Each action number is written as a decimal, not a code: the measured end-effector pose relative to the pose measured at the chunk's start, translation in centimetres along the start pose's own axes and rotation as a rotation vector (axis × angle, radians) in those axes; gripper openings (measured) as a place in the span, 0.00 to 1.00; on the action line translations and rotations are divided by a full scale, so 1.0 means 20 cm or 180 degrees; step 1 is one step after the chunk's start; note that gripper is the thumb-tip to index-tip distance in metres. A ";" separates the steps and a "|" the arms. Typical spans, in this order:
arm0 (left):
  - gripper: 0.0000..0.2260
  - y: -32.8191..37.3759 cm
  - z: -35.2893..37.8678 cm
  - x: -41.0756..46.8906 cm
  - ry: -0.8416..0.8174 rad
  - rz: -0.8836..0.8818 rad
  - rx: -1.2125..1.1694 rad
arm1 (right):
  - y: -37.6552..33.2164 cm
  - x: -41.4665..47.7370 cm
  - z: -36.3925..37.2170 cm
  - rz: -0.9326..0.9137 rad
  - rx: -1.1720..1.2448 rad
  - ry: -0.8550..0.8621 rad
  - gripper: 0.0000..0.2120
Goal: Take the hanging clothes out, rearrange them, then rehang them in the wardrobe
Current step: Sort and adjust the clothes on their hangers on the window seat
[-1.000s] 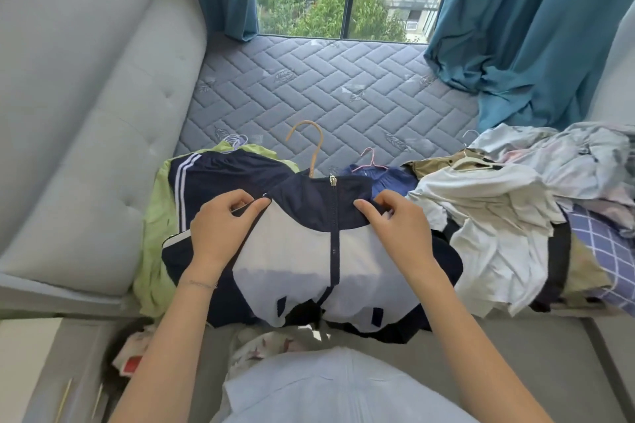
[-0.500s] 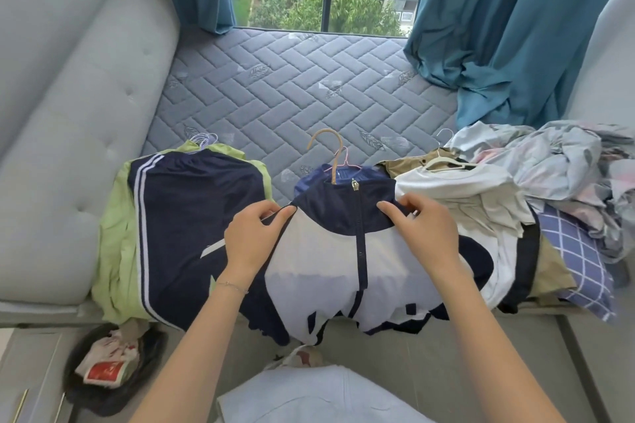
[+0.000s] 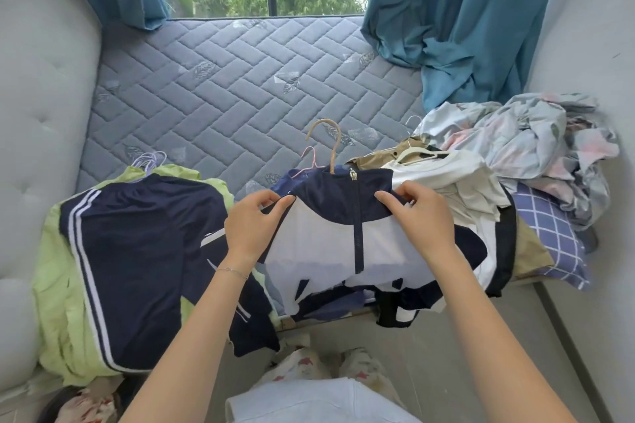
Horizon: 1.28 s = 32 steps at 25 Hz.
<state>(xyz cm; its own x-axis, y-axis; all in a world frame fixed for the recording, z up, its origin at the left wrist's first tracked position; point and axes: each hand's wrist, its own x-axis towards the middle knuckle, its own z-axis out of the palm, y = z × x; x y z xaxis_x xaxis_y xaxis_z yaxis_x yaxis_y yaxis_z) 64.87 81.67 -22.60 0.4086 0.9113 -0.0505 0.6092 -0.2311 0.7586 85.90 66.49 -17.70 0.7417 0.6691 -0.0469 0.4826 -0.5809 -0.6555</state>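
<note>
A navy and white zip jacket point(image 3: 330, 244) lies on the quilted mattress edge, on a hanger with a tan hook point(image 3: 331, 141). My left hand point(image 3: 252, 225) pinches its left shoulder. My right hand point(image 3: 421, 216) pinches its right shoulder. To the left lies a navy garment with white stripes point(image 3: 137, 251) over a light green one point(image 3: 58, 302), on pale wire hangers point(image 3: 149, 160). A pink hanger point(image 3: 309, 160) with a blue garment lies under the jacket.
A heap of white, tan and checked clothes point(image 3: 474, 196) fills the right side, with floral bedding point(image 3: 536, 134) behind. The grey quilted mattress point(image 3: 240, 86) stretches back to the window. Teal curtains point(image 3: 464, 10) hang at both sides. A padded grey headboard point(image 3: 37, 113) stands left.
Both hands have carried the jacket a little to the right, away from the striped navy garment and toward the pile on the right. The grips are unchanged.
</note>
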 end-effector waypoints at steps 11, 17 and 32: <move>0.12 0.39 0.39 0.05 0.0046 0.0076 0.0153 | 0.39 0.21 -0.38 0.0035 0.0151 0.0066 0.19; 0.13 0.77 0.91 -0.17 0.0310 -0.0393 0.0073 | 0.83 0.41 -0.83 -0.0309 -0.0135 -0.0315 0.19; 0.10 0.83 1.81 0.32 0.0264 -0.0531 -0.0320 | 1.44 1.21 -0.73 -0.0219 -0.0191 -0.0594 0.15</move>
<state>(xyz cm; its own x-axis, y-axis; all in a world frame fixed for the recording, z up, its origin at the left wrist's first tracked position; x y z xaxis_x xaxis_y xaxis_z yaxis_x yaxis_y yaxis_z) 102.11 71.28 -33.81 0.2478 0.9600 -0.1305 0.5911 -0.0431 0.8054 124.52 59.30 -26.71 0.6097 0.7791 -0.1461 0.5601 -0.5538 -0.6161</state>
